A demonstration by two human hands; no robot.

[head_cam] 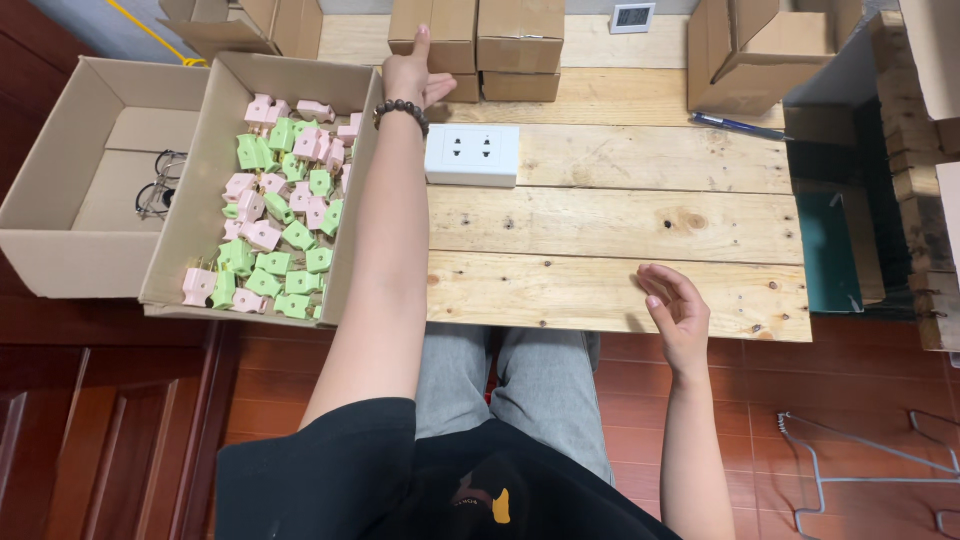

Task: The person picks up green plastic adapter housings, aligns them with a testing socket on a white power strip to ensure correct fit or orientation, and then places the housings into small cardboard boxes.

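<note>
Seen from above, a seated person stretches the left hand [412, 70], fingers loose and holding nothing, toward small brown boxes [476, 48] stacked within reach at the wooden table's [620, 225] far edge, while the right hand [678, 310] rests open and empty at the near edge.

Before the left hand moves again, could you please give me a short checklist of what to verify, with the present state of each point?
1. Left hand has reached the small cardboard boxes: ok, it touches them.
2. Left hand grips a box: cannot tell.
3. Right hand is free: ok, open and empty at the table edge.
4. White socket block lies flat: ok.
5. Box of pink and green plugs is stocked: ok.
</note>
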